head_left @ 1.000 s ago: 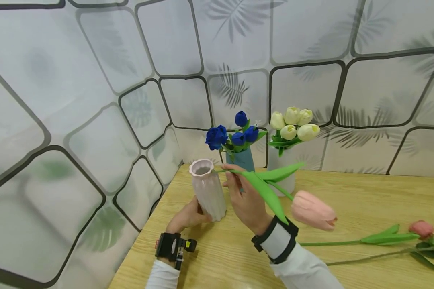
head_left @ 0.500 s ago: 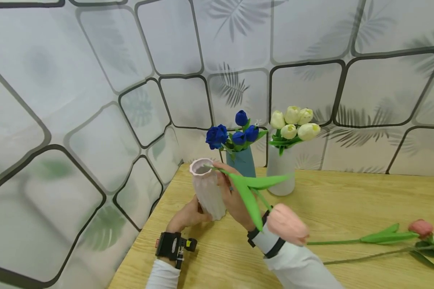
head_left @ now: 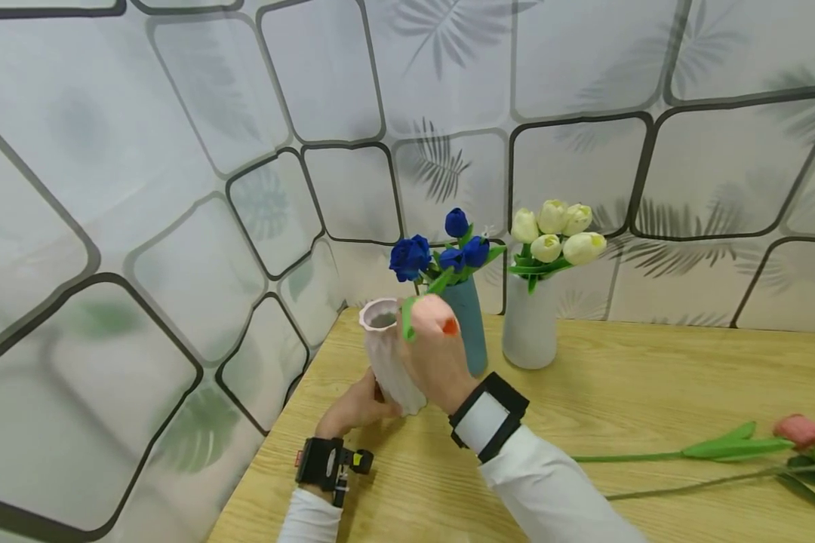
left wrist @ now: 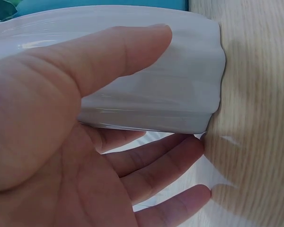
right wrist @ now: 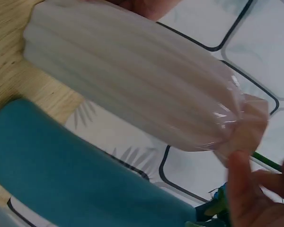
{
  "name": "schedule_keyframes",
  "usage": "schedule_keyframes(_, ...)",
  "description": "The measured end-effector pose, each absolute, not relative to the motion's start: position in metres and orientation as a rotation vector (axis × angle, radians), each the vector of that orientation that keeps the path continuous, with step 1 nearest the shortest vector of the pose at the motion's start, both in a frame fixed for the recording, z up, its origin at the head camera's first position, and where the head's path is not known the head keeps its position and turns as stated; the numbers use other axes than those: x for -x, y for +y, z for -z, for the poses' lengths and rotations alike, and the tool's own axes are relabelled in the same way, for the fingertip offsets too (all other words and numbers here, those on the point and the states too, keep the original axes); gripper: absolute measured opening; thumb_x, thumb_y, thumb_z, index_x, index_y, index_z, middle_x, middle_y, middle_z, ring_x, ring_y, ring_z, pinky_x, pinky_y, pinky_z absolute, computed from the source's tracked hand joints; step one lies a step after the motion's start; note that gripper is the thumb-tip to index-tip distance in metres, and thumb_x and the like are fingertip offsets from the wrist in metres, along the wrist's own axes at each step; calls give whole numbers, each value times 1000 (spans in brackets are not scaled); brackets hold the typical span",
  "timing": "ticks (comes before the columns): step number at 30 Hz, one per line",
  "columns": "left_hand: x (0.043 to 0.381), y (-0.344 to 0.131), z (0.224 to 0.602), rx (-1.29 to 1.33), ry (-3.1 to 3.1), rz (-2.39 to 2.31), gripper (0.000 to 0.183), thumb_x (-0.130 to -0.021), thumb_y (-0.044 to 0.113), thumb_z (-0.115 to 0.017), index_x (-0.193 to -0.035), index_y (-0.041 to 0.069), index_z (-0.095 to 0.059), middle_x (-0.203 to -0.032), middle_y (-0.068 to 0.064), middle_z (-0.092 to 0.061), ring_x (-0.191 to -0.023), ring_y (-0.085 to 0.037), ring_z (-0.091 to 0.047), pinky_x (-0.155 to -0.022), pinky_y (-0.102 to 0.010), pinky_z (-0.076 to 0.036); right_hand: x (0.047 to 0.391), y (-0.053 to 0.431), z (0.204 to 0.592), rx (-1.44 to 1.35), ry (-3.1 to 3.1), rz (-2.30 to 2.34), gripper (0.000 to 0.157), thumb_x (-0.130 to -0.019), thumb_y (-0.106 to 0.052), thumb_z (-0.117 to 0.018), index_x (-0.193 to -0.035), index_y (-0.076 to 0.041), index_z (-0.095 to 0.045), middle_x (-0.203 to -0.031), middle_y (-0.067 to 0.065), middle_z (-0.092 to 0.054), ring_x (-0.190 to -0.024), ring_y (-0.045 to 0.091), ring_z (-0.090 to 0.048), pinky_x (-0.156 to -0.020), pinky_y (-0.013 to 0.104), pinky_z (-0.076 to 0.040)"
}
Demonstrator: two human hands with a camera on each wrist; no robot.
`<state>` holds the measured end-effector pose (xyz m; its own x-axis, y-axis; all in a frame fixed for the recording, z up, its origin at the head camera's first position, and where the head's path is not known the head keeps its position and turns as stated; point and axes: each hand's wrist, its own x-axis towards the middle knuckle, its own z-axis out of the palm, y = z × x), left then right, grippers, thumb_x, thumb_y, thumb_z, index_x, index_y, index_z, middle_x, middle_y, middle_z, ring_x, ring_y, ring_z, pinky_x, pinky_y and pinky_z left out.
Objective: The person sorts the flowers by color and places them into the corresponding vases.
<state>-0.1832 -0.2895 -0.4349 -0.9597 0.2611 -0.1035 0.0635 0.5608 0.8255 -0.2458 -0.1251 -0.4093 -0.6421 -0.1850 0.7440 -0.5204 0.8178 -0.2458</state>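
A pale pink fluted vase [head_left: 384, 354] with a scalloped rim stands on the wooden table. My left hand [head_left: 355, 407] holds it near the base; in the left wrist view the thumb lies along the vase wall [left wrist: 189, 85], the other fingers on its opposite side. My right hand [head_left: 440, 367] grips a pink tulip [head_left: 428, 311] by its stem, at the vase's mouth. The bloom faces the head camera and overlaps the hand. In the right wrist view, a length of green stem [right wrist: 266, 161] shows between the rim and the right fingers. The stem's lower end is hidden.
Just behind the right hand stands a teal vase [head_left: 472, 324] with blue flowers [head_left: 410, 258]. To its right is a white vase [head_left: 530, 332] of cream tulips [head_left: 552, 217]. Several loose pink flowers [head_left: 798, 431] lie on the table [head_left: 652, 385] at right. A patterned curtain [head_left: 244, 249] borders the table.
The right hand has moved left to the vase's mouth. The tulip has swung from pointing down-right to upright with its bloom over the hand. The left hand stays on the vase.
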Motion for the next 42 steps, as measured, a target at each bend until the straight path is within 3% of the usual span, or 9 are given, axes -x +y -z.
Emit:
schedule_keyframes(1, 184, -289, 435, -287, 2578, -1348, 76, -86, 3, -74, -146, -2, -27, -130, -24, -53, -114, -33, -56, -91, -43, -49, 221, -113, 385, -749, -2308, -668, 15, -102, -16, -51, -102, -5, -62, -76, 9, -64, -63, 20, -62, -51, 30, -51)
schedule_keyframes(3, 184, -288, 435, -310, 2573, -1347, 76, -86, 3, -73, -146, -2, -26, -129, -24, -53, -112, -32, -56, -88, -41, -49, 203, -109, 359, -693, -2384, -1013, 20, -102, -22, -51, -93, -7, -60, -82, 11, -63, -53, 19, -55, -42, 31, -44)
schedule_keyframes(8, 186, -287, 435, -311, 2569, -1352, 79, -86, 3, -74, -148, -3, -25, -130, -24, -53, -113, -33, -57, -88, -42, -50, 182, -100, 343, -660, -2696, -835, 42, -106, -27, -47, -134, 3, -55, -139, 26, -44, -63, 31, -63, -48, 41, -52)
schedule_keyframes(10, 187, -286, 435, -289, 2576, -1350, 80, -86, 4, -75, -148, -3, -25, -131, -25, -53, -115, -34, -56, -91, -44, -49, 179, -96, 348, -652, -2716, -782, 46, -105, -22, -48, -140, 8, -47, -137, 27, -45, -63, 31, -63, -48, 40, -52)
schedule_keyframes(15, 188, -285, 434, -254, 2586, -1360, 83, -83, 3, -76, -148, -3, -26, -132, -25, -54, -117, -36, -56, -96, -48, -47, 177, -85, 367, -677, -2751, -791, 38, -99, -9, -53, -131, 13, -53, -131, 29, -48, -59, 29, -61, -44, 37, -48)
schedule_keyframes(26, 185, -285, 432, -229, 2592, -1358, 85, -83, 2, -76, -149, -6, -24, -137, -30, -48, -124, -41, -52, -100, -54, -44, 177, -57, 399, -657, -2820, -964, 32, -96, -3, -51, -125, 9, -59, -117, 27, -60, -82, 32, -67, -59, 39, -54)
schedule_keyframes(31, 184, -287, 432, -217, 2586, -1346, 86, -84, 4, -76, -150, -6, -22, -139, -29, -47, -125, -41, -50, -100, -53, -44, 173, -28, 407, -624, -2894, -1074, 33, -97, -5, -52, -128, 6, -59, -100, 17, -69, -62, 15, -56, -47, 29, -43)
schedule_keyframes(36, 182, -291, 431, -288, 2581, -1334, 82, -86, 4, -73, -148, -8, -22, -138, -31, -45, -124, -42, -50, -98, -52, -44, 172, 13, 414, -502, -3001, -1069, 29, -97, -6, -54, -122, 5, -62, -75, 5, -60, -49, 12, -44, -44, 28, -36)
schedule_keyframes(42, 185, -290, 436, -359, 2547, -1366, 80, -86, 2, -72, -147, -7, -21, -137, -31, -45, -123, -42, -50, -98, -51, -45, 172, 78, 418, -390, -3081, -1036, 29, -97, -11, -56, -119, 6, -62, -85, 8, -66, -59, 15, -52, -49, 31, -41)
